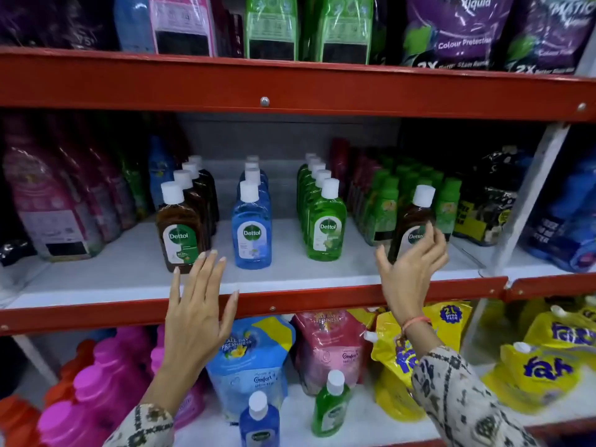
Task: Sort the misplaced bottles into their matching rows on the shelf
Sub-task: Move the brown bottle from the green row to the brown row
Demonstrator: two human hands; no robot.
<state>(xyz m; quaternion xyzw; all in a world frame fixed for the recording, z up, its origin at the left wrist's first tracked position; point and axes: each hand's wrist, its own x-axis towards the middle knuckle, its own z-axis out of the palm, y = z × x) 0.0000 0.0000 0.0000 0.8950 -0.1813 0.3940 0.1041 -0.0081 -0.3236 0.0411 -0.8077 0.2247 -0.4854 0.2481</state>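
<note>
Two hands: both up at the middle shelf (290, 275), and it is the right one doing the work.
Right hand (409, 272): fingers and thumb curled apart around the lower body of a stray brown Dettol bottle (414, 221); fingertips touch the label side, grip not yet closed.
Stray bottle's spot: upright, at the right of the shelf, in front of the small green bottles (387, 201), well apart from its own kind.
Left hand (196, 311): spread flat, fingers fanned, holding nothing, hovering just before the brown Dettol row (183, 214).
Handling: my read is rigid clear plastic, full of liquid, so moderate weight low down; smooth sides likely slippery.
Where to grip: around the waist at the label, not by the white cap.
Middle shelf contents: brown row left, blue Dettol row (251, 217) centre, green Dettol row (322, 211) right, each running front to back.
Lower shelf (361, 411): a lone blue Dettol bottle (259, 421) and a lone green Dettol bottle (330, 404) stand before refill pouches (251, 353), seemingly misplaced too.
Risk: knocking the green bottles behind.
</note>
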